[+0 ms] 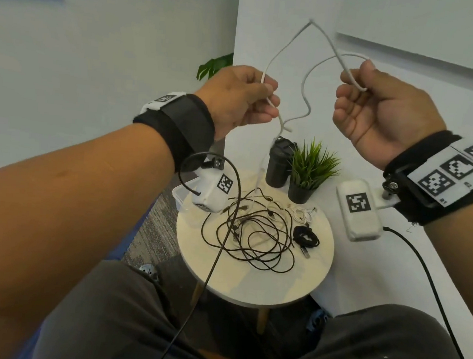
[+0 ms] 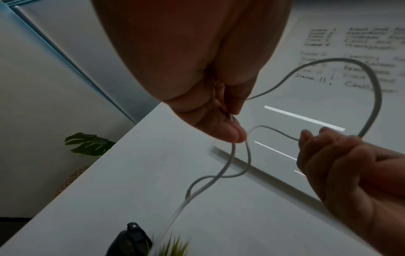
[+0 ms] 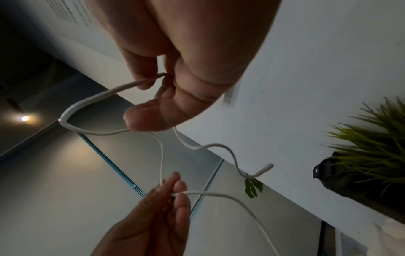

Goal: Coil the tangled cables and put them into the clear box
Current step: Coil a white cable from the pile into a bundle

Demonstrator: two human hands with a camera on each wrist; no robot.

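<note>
Both hands were raised above the round table [image 1: 252, 283], well clear of it. Left hand [image 1: 238, 100] pinched a white cable [image 1: 287, 45] between thumb and fingers; right hand [image 1: 379, 106] had its fingers curled round another stretch of it. Between them the cable rose to a sharp bend, one end hanging loose. On the table's middle lay tangled black cables [image 1: 256, 232], with white cables [image 1: 298, 212] near the far edge. At the left edge a clear box [image 1: 181, 196] was partly hidden.
</note>
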